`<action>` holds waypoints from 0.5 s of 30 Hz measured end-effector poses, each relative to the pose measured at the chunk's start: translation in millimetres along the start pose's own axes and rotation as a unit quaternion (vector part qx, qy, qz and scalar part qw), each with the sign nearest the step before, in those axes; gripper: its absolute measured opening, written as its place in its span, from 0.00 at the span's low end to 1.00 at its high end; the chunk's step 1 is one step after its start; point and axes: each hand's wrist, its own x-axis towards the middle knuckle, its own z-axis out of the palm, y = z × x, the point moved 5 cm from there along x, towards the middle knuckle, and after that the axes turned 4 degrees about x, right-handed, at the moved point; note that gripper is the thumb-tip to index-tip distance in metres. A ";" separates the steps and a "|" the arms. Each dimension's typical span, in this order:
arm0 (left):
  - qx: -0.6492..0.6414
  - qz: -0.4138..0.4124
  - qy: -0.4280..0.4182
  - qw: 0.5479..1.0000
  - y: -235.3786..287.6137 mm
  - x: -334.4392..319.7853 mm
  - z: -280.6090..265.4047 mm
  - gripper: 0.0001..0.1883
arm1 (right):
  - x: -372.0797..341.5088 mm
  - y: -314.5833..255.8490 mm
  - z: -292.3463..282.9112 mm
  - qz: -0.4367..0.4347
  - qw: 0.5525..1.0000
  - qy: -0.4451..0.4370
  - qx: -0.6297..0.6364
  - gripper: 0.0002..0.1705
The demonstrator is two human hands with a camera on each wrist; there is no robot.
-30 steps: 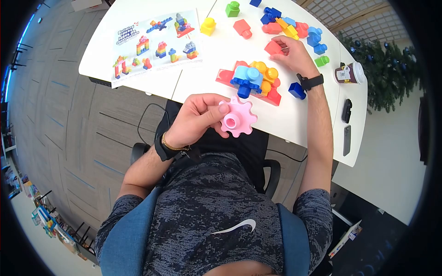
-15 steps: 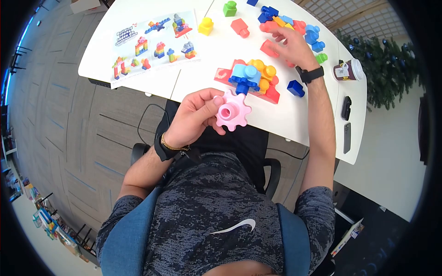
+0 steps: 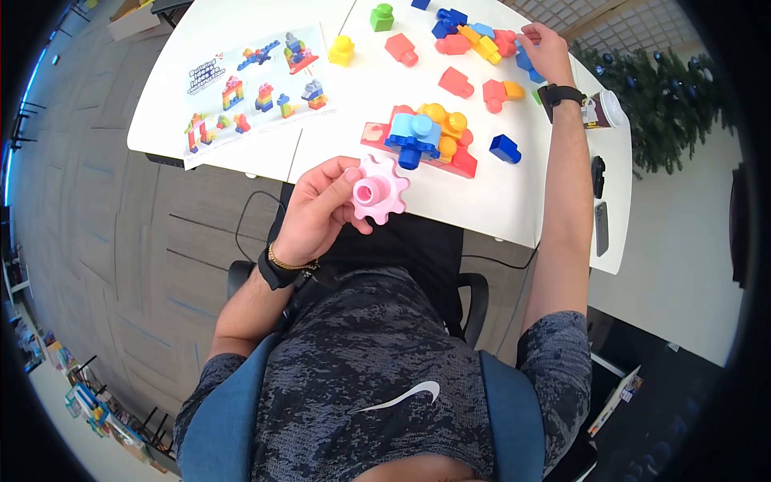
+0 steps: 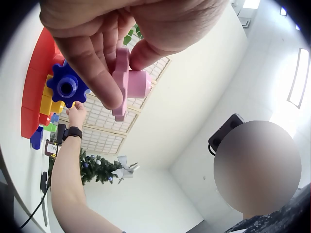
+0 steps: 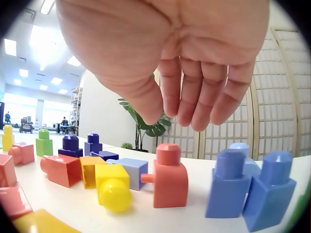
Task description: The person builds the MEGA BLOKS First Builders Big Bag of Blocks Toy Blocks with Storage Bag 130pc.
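Note:
Between thumb and fingers, my left hand [image 3: 315,207] pinches a pink gear [image 3: 389,189] with a hollow hub, held up in front of the table edge. Just behind it stands a built block assembly [image 3: 416,127], with a red base, yellow and light blue blocks, and a dark blue gear [image 4: 67,86] on its near side. At the back right, my right hand [image 3: 549,58] hovers over loose blocks with its fingers hanging loosely and nothing held. In the right wrist view, a red block with a side peg [image 5: 170,182] and blue blocks [image 5: 227,187] stand below its fingertips.
A printed building-ideas sheet [image 3: 249,88] lies on the left of the white table. Yellow [image 3: 341,51], green [image 3: 382,17], red [image 3: 456,82] and dark blue [image 3: 505,149] blocks are scattered about. A paper cup [image 3: 598,112] and a phone [image 3: 601,228] sit along the right side.
My right hand has left the red block at mid-table and moved to the back right, uncovering a red and an orange block. My left hand keeps its hold on the pink gear.

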 end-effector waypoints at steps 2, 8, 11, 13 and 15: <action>-0.010 0.002 -0.016 1.000 -0.6 1.4 -2.7 0.15 | -1.2 12.8 1.5 0.010 1.000 0.008 -0.018 0.18; -0.030 0.020 -0.014 0.999 -2.9 6.4 -1.2 0.17 | -5.7 0.2 20.9 -0.075 0.997 0.023 -0.020 0.21; -0.027 0.023 -0.010 0.999 -1.1 7.1 3.1 0.17 | 4.2 -3.2 34.2 -0.071 0.993 -0.049 -0.085 0.21; -0.022 0.026 -0.004 0.999 -0.2 5.4 3.2 0.18 | 9.5 1.3 33.6 -0.043 0.994 -0.060 -0.075 0.21; 0.006 0.029 -0.001 1.000 -1.8 4.5 2.0 0.17 | 9.9 7.6 33.9 -0.019 0.995 -0.073 -0.068 0.22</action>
